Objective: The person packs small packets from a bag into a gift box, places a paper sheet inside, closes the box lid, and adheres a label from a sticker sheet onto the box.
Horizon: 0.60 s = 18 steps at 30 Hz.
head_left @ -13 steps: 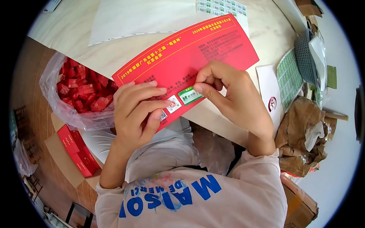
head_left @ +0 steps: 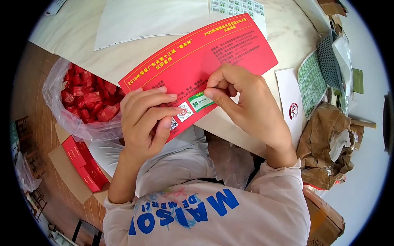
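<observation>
A red box or card panel [head_left: 246,51] with yellow and dark Chinese print lies tilted across the table's near edge, its lower left part over my lap. My left hand [head_left: 143,117] rests on its lower left part, fingers stretched out and slightly apart, beside a round red-and-white seal label [head_left: 185,111] and a partly covered QR code [head_left: 173,124]. A small green-and-white sticker [head_left: 200,102] sits right of the seal label. Thumb and forefinger of my right hand [head_left: 242,100] pinch at the sticker's right end, which they hide.
A clear plastic bag [head_left: 53,96] of small red packets stands at the left, above red boxes [head_left: 84,164] in an open carton. Sticker sheets [head_left: 238,7] lie at the back. A white printed card [head_left: 287,86], grey basket [head_left: 329,61] and crumpled brown paper [head_left: 322,143] are at the right.
The red panel and both hands have shifted slightly left in view. My right thumb and forefinger stay at the sticker's right end; the sticker seems little changed.
</observation>
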Available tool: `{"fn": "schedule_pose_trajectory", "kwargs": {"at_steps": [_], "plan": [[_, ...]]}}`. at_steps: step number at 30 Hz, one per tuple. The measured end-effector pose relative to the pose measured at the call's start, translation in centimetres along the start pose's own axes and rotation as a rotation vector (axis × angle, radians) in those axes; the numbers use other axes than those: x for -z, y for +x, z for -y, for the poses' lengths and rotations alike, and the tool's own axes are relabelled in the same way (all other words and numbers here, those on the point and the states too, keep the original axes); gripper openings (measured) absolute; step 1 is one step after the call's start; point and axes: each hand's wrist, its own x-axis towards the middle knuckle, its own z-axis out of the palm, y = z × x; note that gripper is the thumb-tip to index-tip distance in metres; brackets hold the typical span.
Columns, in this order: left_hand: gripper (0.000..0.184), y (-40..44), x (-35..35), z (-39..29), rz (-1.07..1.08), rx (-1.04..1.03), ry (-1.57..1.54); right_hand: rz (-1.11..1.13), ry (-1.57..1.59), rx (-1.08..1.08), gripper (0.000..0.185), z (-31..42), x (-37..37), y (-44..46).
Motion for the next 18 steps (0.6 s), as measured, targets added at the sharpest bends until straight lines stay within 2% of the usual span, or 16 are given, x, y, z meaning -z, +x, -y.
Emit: {"fn": "schedule_pose_trajectory", "kwargs": {"at_steps": [5,7,8,10,14,15,18], "plan": [[0.01,0.2,0.0,0.2,-0.04,-0.015,0.021,-0.005,-0.004,0.0,0.008,0.0,-0.1,0.0],[0.022,0.0,0.5,0.2,0.072,-0.006,0.049,-0.008,-0.007,-0.005,0.008,0.0,-0.2,0.1],[0.022,0.1,0.6,-0.1,0.072,-0.007,0.05,-0.01,-0.007,-0.004,0.008,0.2,-0.1,0.1],[0.031,0.7,0.9,-0.8,0.237,-0.082,0.228,-0.011,-0.011,-0.033,0.011,0.5,-0.1,0.2],[0.043,1.1,1.4,-2.2,0.351,-0.062,0.306,-0.041,-0.124,0.032,0.006,0.1,-0.4,0.0],[0.048,1.1,1.5,-2.5,0.399,-0.05,0.338,-0.146,-0.223,0.029,0.01,-0.2,-0.3,0.0],[0.068,1.0,1.3,-3.2,0.471,-0.048,0.368,-0.302,-0.397,-0.201,0.024,0.0,2.2,0.7]]}}
